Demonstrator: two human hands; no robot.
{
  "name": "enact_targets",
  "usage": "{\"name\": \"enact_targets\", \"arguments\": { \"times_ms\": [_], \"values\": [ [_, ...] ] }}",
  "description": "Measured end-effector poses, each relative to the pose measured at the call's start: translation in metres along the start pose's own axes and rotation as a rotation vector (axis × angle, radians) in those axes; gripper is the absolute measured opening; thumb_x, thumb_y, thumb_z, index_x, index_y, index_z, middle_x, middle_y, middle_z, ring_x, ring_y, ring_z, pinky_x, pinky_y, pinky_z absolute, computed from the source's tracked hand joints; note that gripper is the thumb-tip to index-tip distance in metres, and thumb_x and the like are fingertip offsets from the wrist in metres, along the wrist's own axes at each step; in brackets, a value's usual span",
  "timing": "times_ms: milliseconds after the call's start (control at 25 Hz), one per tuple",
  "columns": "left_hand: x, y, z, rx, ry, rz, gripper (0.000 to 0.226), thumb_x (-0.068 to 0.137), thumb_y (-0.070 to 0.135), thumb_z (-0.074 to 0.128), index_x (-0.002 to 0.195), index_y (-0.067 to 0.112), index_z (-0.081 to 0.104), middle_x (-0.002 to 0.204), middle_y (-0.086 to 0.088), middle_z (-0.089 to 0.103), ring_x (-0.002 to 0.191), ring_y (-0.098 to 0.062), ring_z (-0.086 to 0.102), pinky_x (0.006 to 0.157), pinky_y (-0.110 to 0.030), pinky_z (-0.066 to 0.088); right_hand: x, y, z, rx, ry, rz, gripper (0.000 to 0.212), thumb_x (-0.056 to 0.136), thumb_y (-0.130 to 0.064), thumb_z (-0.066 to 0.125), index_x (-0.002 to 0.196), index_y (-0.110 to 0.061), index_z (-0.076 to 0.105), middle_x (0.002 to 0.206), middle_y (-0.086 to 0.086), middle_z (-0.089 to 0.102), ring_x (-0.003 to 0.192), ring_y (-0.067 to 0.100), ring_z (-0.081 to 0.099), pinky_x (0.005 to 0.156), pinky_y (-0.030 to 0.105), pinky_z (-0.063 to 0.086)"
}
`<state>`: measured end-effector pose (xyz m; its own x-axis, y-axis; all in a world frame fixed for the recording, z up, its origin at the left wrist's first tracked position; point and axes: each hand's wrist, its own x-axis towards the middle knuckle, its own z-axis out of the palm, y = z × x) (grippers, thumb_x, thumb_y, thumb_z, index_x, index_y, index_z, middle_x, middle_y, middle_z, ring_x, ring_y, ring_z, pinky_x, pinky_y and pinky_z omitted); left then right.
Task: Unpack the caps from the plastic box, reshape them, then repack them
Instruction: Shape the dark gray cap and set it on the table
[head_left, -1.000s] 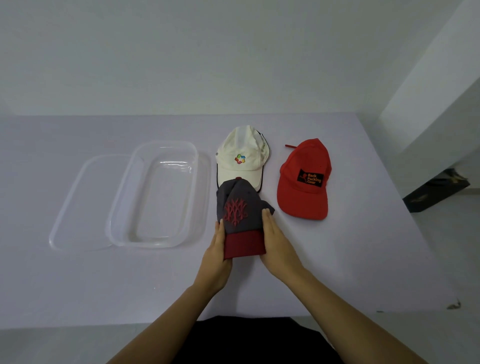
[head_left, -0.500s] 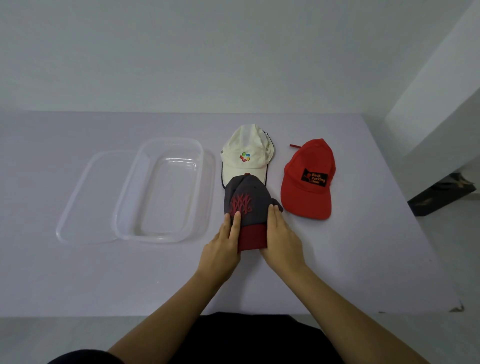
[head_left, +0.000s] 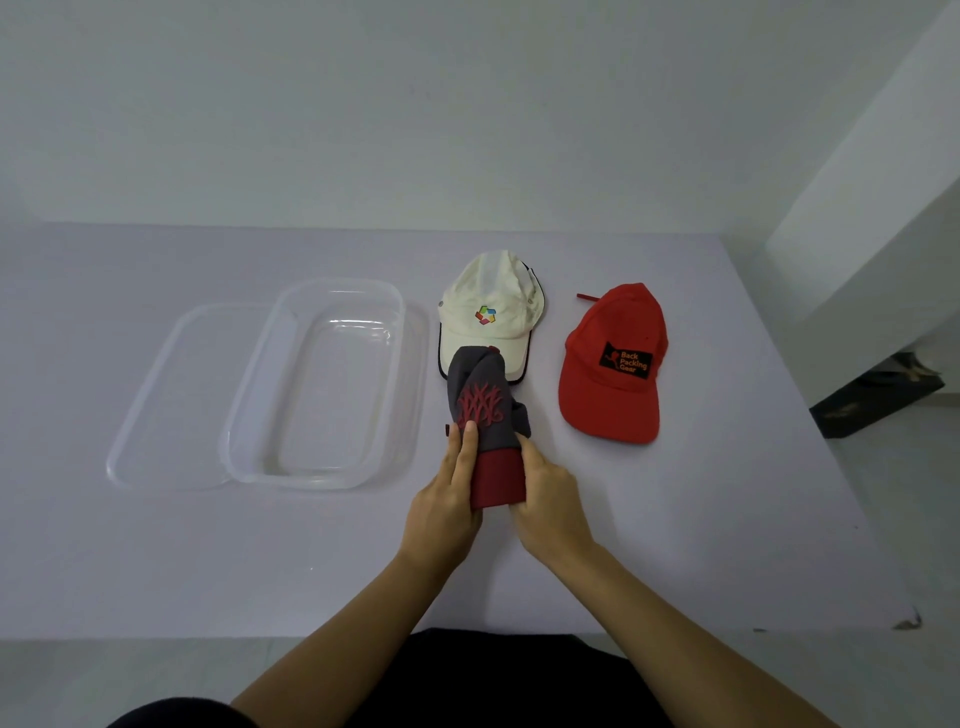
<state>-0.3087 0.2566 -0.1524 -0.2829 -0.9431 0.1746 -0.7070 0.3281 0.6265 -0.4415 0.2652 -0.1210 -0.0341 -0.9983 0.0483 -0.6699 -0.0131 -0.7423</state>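
Observation:
A grey cap (head_left: 480, 400) with a dark red brim and red embroidery lies in front of me, squeezed narrow. My left hand (head_left: 448, 501) grips its left side, fingers reaching up onto the crown. My right hand (head_left: 550, 501) grips the brim's right side. Its top overlaps the brim of a cream cap (head_left: 488, 312) with a coloured logo lying behind it. A red cap (head_left: 615, 364) with a black patch lies flat to the right. The clear plastic box (head_left: 244, 415) stands empty on the left.
The clear lid (head_left: 156, 400) lies under the box and sticks out to its left. The white table (head_left: 727, 519) ends at a wall behind and drops off on the right, where a dark object (head_left: 878, 395) sits on the floor.
Both hands have pressed the grey cap's sides closer together, so it looks narrower and taller. My left fingers slid further up onto the crown.

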Motion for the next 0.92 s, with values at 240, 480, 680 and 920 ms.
{"name": "enact_targets", "arguments": {
  "times_ms": [240, 480, 680, 920],
  "values": [
    [0.006, -0.011, -0.007, 0.018, 0.008, 0.030, 0.084, 0.074, -0.003, 0.063, 0.145, 0.008, 0.019, 0.142, -0.023, 0.044, 0.091, -0.038, 0.069, 0.056, -0.033, 0.055, -0.001, 0.022, -0.006, -0.032, -0.040, 0.038, 0.065, 0.088, -0.017, 0.055, 0.146, -0.013, 0.026, 0.133, 0.011, 0.055, 0.110, 0.029, 0.060, 0.093, 0.040, 0.051],
    [0.012, -0.010, -0.012, -0.023, 0.018, -0.129, 0.076, 0.091, 0.003, 0.047, 0.147, 0.013, -0.003, 0.156, -0.008, 0.020, 0.130, -0.034, 0.045, 0.093, -0.042, 0.047, -0.001, 0.027, -0.011, -0.115, -0.100, 0.020, 0.080, 0.087, -0.012, 0.055, 0.149, -0.014, 0.005, 0.156, 0.007, 0.022, 0.136, 0.026, 0.037, 0.104, 0.041, 0.042],
    [0.011, -0.013, -0.010, -0.050, -0.085, -0.106, 0.080, 0.085, 0.018, 0.047, 0.147, 0.014, -0.004, 0.155, -0.009, 0.026, 0.130, -0.030, 0.047, 0.095, -0.037, 0.047, -0.007, 0.033, -0.007, -0.056, -0.075, -0.011, 0.083, 0.090, -0.012, 0.051, 0.143, -0.026, -0.011, 0.157, -0.005, 0.003, 0.143, 0.018, 0.022, 0.109, 0.038, 0.037],
    [0.010, 0.001, -0.005, -0.316, -0.127, -0.230, 0.074, 0.086, 0.040, 0.035, 0.145, 0.034, -0.009, 0.152, -0.003, 0.034, 0.126, -0.020, 0.050, 0.101, -0.029, 0.043, -0.003, 0.027, 0.003, 0.080, -0.074, 0.021, 0.085, 0.088, -0.002, 0.049, 0.143, -0.031, -0.009, 0.155, -0.009, 0.008, 0.141, 0.011, 0.024, 0.110, 0.020, 0.032]
  ]
}}
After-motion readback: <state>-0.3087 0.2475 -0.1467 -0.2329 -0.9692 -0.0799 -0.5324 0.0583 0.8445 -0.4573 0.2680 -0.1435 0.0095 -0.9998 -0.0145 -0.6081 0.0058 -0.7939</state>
